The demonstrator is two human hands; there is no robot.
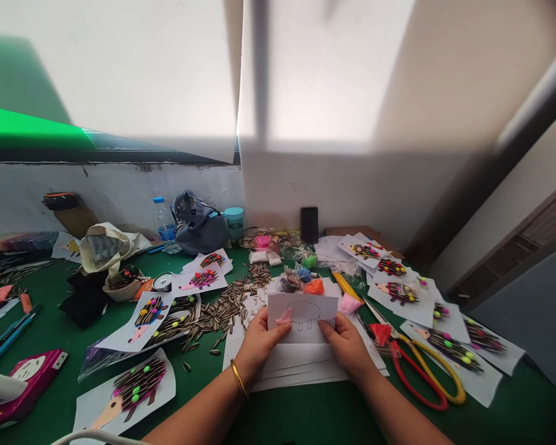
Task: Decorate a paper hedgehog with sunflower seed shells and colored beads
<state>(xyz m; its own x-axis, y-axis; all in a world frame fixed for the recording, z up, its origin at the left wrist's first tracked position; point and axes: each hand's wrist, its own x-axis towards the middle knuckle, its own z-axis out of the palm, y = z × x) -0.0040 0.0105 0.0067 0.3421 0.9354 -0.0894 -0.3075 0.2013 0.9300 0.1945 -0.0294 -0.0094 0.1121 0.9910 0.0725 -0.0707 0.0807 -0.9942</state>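
Note:
Between both hands, a small white paper card [306, 306] is held up, tilted toward me. It carries a pencil outline of a hedgehog-like animal, with pink clay covering the snout at its left end. My left hand [262, 337] pinches the left edge, its thumb near the pink patch. On the right edge, the thumb of my right hand [349, 349] presses the front while the fingers stay hidden behind. Below the card lie white paper sheets [296, 364]. Sunflower seeds [231, 303] are heaped to the left, and lumps of coloured clay [314, 287] sit just behind.
Finished hedgehog cards [401, 293] overlap on the right, with others [141, 386] at left. Scissors with red and yellow handles [426, 371] lie by my right forearm. A water bottle [165, 225], a blue bag [199, 228] and a phone [309, 224] stand along the wall.

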